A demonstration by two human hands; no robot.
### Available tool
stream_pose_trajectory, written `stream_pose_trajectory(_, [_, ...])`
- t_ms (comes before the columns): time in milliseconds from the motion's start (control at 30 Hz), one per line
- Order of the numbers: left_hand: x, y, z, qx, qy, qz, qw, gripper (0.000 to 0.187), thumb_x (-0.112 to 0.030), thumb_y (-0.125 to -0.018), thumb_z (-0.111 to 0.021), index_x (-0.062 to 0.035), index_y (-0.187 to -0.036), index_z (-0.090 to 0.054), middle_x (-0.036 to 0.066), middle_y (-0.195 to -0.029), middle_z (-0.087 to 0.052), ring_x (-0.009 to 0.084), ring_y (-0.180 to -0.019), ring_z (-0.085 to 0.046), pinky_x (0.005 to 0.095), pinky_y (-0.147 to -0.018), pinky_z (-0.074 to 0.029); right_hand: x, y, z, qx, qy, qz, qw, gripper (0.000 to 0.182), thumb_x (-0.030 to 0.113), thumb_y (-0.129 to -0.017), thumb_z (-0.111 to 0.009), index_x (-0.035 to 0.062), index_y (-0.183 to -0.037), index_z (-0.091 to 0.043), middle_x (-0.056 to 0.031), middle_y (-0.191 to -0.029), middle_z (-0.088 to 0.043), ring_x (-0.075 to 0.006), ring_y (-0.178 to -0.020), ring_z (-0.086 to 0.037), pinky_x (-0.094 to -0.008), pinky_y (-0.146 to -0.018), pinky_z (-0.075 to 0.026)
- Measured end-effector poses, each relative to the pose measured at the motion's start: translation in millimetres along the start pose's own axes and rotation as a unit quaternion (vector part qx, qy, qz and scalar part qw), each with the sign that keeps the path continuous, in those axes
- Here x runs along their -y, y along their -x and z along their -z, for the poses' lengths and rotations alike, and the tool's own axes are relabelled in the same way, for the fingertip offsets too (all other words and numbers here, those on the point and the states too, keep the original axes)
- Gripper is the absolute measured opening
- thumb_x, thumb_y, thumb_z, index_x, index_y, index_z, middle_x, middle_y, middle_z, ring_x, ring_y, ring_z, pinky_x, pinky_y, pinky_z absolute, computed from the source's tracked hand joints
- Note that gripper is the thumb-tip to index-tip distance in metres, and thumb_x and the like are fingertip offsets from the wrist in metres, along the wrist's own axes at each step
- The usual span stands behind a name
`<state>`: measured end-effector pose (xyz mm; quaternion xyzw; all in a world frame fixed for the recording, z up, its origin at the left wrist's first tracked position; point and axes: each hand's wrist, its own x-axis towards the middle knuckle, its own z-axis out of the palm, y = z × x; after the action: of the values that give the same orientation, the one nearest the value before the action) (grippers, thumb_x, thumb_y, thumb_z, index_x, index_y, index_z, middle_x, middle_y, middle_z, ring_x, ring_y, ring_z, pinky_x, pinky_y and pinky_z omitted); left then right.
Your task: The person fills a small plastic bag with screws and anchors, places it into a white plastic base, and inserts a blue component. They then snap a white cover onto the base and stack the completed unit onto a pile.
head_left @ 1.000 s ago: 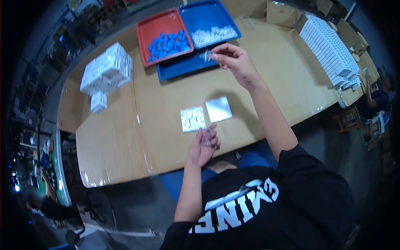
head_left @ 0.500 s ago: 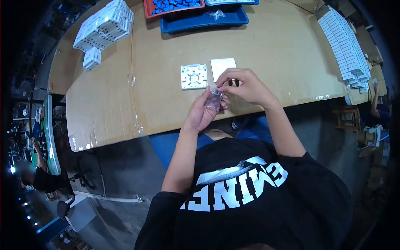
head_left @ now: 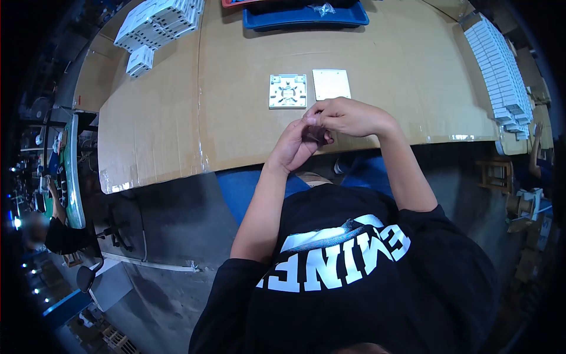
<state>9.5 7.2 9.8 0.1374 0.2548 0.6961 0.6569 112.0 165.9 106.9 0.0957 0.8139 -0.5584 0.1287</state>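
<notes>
Fingers curled, my left hand (head_left: 293, 147) holds a small clear plastic bag (head_left: 315, 136) just above the table's near edge. My right hand (head_left: 352, 116) meets it from the right, its thumb and forefinger pinched together at the bag's upper end. The fingers hide most of the bag, and I cannot make out what it contains. Just beyond the hands, an open white square plastic box base (head_left: 288, 92) lies with its moulded inside facing up. Beside it on the right is a flat white cover plate (head_left: 331, 84), close to my right knuckles.
Stacked white boxes (head_left: 159, 26) stand at the table's far left, with a smaller stack nearer. More white pieces (head_left: 498, 71) are piled along the right edge. A blue tray (head_left: 306, 19) holding a clear bag sits at the back. Other people are at both sides.
The right hand has come down against the left, its pinch now on the bag's upper end. The bag is more covered by fingers. The whole view has shifted slightly.
</notes>
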Motion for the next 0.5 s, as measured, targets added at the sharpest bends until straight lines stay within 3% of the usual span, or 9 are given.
stream_pose_trajectory(67, [3,1,2,-0.014,-0.018,-0.006,1.0,0.043,-0.04,-0.109,-0.045,-0.0043,-0.13,-0.056,0.011,-0.107,-0.065,0.0198,-0.091,-0.063,0.0401,-0.089,-0.053,4,-1,-5,0.033,0.022,-0.021,0.999,0.041,0.031,-0.11,-0.048,-0.0042,-0.116,-0.068,-0.0071,-0.091,-0.068,-0.0133,-0.071,-0.062,-0.0301,-0.07,-0.053])
stream_pose_trajectory(167, [1,2,1,-0.006,-0.018,-0.012,1.0,0.042,-0.039,-0.109,-0.046,-0.0042,-0.129,-0.057,0.01,-0.107,-0.065,0.0201,-0.09,-0.063,0.0406,-0.089,-0.053,-4,0,-2,0.002,-0.054,0.006,0.999,0.041,0.03,-0.11,-0.048,-0.005,-0.114,-0.068,-0.006,-0.088,-0.068,-0.0129,-0.073,-0.063,-0.0305,-0.071,-0.054])
stream_pose_trajectory(267, [-1,1,-1,0.009,0.014,0.001,1.0,0.041,-0.039,-0.109,-0.046,-0.0037,-0.128,-0.058,0.008,-0.106,-0.065,0.0202,-0.089,-0.062,0.0407,-0.089,-0.053,3,2,4,0.01,-0.061,-0.014,0.998,0.038,0.027,-0.11,-0.049,-0.0051,-0.113,-0.068,-0.0075,-0.096,-0.068,-0.0138,-0.076,-0.065,-0.0309,-0.073,-0.055])
stream_pose_trajectory(367, [2,3,1,-0.041,-0.004,0.012,0.999,0.038,-0.036,-0.11,-0.044,-0.0051,-0.127,-0.058,0.008,-0.105,-0.065,0.02,-0.089,-0.061,0.0413,-0.089,-0.053,-10,-3,-4,0.05,-0.014,0.004,0.999,0.034,0.023,-0.108,-0.052,-0.0053,-0.108,-0.07,-0.0102,-0.103,-0.066,-0.0152,-0.079,-0.067,-0.0308,-0.075,-0.056])
stream_pose_trajectory(467, [-1,2,1,0.002,-0.035,0.012,0.999,0.037,-0.038,-0.11,-0.044,-0.0065,-0.125,-0.058,0.008,-0.104,-0.065,0.0188,-0.091,-0.06,0.0412,-0.089,-0.053,11,4,2,0.059,-0.035,0.011,0.998,0.031,0.02,-0.105,-0.057,-0.0054,-0.098,-0.073,-0.0118,-0.105,-0.064,-0.017,-0.08,-0.067,-0.031,-0.075,-0.055])
stream_pose_trajectory(500, [-3,3,-1,-0.003,-0.016,0.018,1.0,0.04,-0.04,-0.11,-0.043,-0.0064,-0.125,-0.058,0.008,-0.104,-0.065,0.0184,-0.089,-0.061,0.0409,-0.089,-0.053,1,2,6,0.076,-0.033,0.02,0.996,0.033,0.022,-0.106,-0.056,-0.0058,-0.101,-0.074,-0.0122,-0.105,-0.065,-0.0173,-0.083,-0.067,-0.0318,-0.077,-0.055])
